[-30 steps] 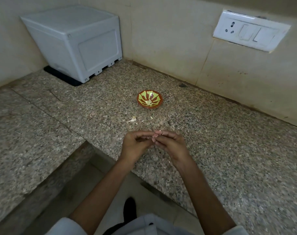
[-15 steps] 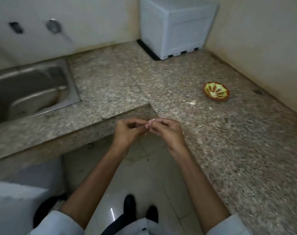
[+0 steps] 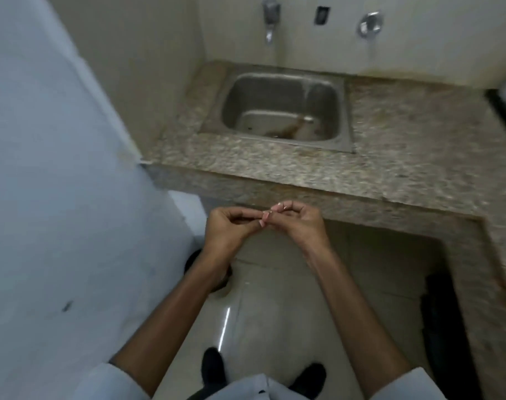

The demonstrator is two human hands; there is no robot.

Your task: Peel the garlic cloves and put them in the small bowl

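Note:
My left hand point(image 3: 228, 229) and my right hand point(image 3: 299, 222) meet fingertip to fingertip in front of the counter's edge, over the floor. Between the fingertips they pinch a small pale thing, a garlic clove point(image 3: 265, 215), mostly hidden by the fingers. The small bowl is out of view.
A steel sink point(image 3: 280, 111) is set in the granite counter point(image 3: 404, 157) straight ahead, with a tap point(image 3: 269, 17) on the wall above. A pale blue wall point(image 3: 58, 197) stands close on the left. The counter runs down the right side. Tiled floor and my shoes lie below.
The view has swung left from the corner with the bowl to the sink; the bowl has left the frame. My hands stay together, still pinching the clove.

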